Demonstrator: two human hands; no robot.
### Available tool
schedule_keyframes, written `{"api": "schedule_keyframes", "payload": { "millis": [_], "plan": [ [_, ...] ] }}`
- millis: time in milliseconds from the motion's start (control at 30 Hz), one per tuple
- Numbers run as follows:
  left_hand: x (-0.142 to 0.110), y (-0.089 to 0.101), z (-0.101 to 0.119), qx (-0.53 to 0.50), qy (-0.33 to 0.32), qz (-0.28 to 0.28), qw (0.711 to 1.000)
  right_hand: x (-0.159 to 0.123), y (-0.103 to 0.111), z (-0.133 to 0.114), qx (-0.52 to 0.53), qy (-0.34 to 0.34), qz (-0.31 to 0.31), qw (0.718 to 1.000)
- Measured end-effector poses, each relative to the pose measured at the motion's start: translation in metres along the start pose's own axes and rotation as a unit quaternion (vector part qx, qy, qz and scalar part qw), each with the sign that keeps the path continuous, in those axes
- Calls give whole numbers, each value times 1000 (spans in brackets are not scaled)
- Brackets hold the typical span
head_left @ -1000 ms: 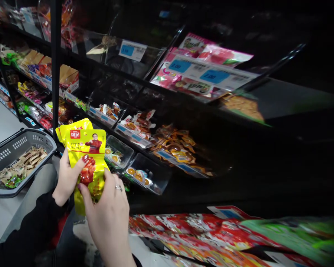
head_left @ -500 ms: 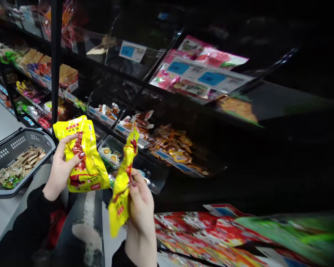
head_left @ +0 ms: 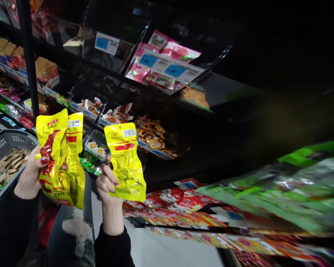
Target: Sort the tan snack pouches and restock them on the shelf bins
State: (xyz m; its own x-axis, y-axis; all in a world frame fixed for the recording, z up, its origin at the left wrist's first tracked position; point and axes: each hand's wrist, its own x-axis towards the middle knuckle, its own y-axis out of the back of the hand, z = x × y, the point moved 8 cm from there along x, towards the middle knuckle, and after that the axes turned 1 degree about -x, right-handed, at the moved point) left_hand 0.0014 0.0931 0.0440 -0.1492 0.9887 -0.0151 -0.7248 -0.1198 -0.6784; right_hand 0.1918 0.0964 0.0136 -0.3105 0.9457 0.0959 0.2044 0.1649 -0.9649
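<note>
My left hand [head_left: 30, 174] grips two yellow snack packets at once. The front yellow packet [head_left: 51, 148] shows a red-brown food picture; behind it a second packet [head_left: 77, 155] turns its barcode and printed back toward me. To the right, my right hand [head_left: 108, 183] pinches another yellow snack packet [head_left: 128, 167] along its left side. That one stands upright with its back, barcode and small print facing me. The two hands are apart, both in front of the lower shelf bins.
A grey basket [head_left: 16, 137] with brown and green packets is on the floor at left. Shelf bins hold wrapped snacks [head_left: 153, 133] and pink packets [head_left: 180, 50]. Red bags [head_left: 172, 198] and green bags [head_left: 267, 193] lie at lower right. A black post [head_left: 29, 55] rises at left.
The right-hand packet has turned from edge-on to show its back. A second packet now shows behind the left-hand one. The view has shifted right, so the shelves and basket appear further left.
</note>
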Motion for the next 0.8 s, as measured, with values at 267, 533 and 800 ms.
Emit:
{"api": "schedule_keyframes", "payload": {
  "millis": [267, 533, 800],
  "plan": [
    [-2, -10, -4, -49, 48, -38, 997, 11, -8, -6, 27, 21, 42, 999],
    [-6, -14, -4, -82, 73, -110, 988, 13, -15, -4, -44, 7, -19, 999],
    [-12, -25, -4, -90, 41, -127, 987, 12, -10, 28, -291, -66, 8, 954]
  ]
}}
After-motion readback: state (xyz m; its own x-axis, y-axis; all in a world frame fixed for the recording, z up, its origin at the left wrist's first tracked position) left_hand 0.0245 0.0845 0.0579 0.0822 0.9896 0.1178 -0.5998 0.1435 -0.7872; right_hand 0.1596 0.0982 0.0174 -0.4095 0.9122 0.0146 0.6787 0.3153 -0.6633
